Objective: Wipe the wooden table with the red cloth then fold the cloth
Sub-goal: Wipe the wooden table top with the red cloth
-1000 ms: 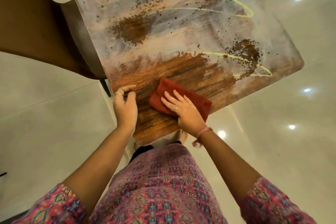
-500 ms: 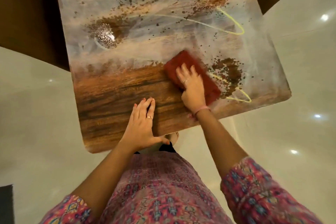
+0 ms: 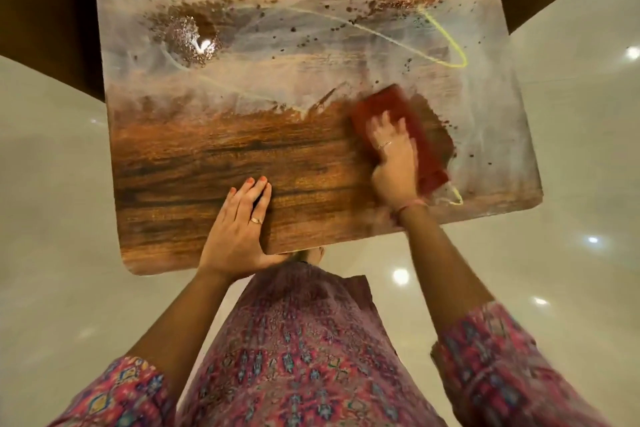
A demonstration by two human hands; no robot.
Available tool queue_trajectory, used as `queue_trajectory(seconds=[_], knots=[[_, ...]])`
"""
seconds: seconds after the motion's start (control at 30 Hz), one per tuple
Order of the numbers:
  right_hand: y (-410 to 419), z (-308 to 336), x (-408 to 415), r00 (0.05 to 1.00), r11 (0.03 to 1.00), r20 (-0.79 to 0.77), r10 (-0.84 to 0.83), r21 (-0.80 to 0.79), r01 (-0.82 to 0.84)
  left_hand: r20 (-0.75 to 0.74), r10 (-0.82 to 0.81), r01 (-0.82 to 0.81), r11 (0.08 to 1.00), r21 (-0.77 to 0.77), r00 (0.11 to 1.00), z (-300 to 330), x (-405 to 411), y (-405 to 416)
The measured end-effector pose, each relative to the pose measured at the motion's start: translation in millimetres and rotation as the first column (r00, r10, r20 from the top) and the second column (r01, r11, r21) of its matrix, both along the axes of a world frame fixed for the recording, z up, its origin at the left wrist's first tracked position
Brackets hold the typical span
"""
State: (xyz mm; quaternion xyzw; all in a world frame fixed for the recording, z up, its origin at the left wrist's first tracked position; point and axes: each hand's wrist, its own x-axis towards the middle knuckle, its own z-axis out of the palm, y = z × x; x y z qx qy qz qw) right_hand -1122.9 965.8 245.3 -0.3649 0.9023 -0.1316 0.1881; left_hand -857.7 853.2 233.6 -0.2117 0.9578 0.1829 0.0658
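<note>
Wiping is judged the step in hand. At six o'clock the left hand (image 3: 239,229) is laid flat on the table (image 3: 173,184); at three, the red cloth (image 3: 427,146) is pressed, fingers straight, under the right hand (image 3: 391,156). Strokes toward the twelve-o'clock whitish film (image 3: 311,45) are called for next.

The person wears a pink tunic (image 3: 298,350) printed with small blue and red motifs, and its sleeves (image 3: 502,367) (same print) end near the elbows. The left hand (image 3: 239,232) has a gold ring (image 3: 256,220) and coral-painted nails. The right hand (image 3: 393,163) has a thin ring (image 3: 383,145), with a pink thread bracelet (image 3: 410,207) at the wrist.
</note>
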Motion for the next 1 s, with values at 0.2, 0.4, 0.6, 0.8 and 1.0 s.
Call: queue_trajectory(seconds=[0.2,0.4,0.6,0.8,1.0], knots=[[84,2,63,0.883,0.885,0.098,0.459,-0.14,-0.444,0.032,0.003,-0.002,1.0,-0.024,0.999,0,-3,1],[3,8,-13,0.988,0.989,0.059,-0.143,-0.034,0.146,0.05,-0.005,0.007,0.999,-0.032,0.999,0,0,0],[52,-6,110,0.922,0.923,0.073,0.38,-0.092,-0.374,0.041,0.001,0.001,0.998,-0.056,0.999,-4,1,1],[55,7,10,0.988,0.993,0.114,0.1,-0.079,-0.091,0.019,-0.002,0.003,0.997,-0.074,1.0,-5,1,1],[1,-3,84,0.997,0.994,0.011,0.082,-0.068,-0.081,0.01,0.005,-0.004,0.996,-0.088,1.0,-6,2,3]])
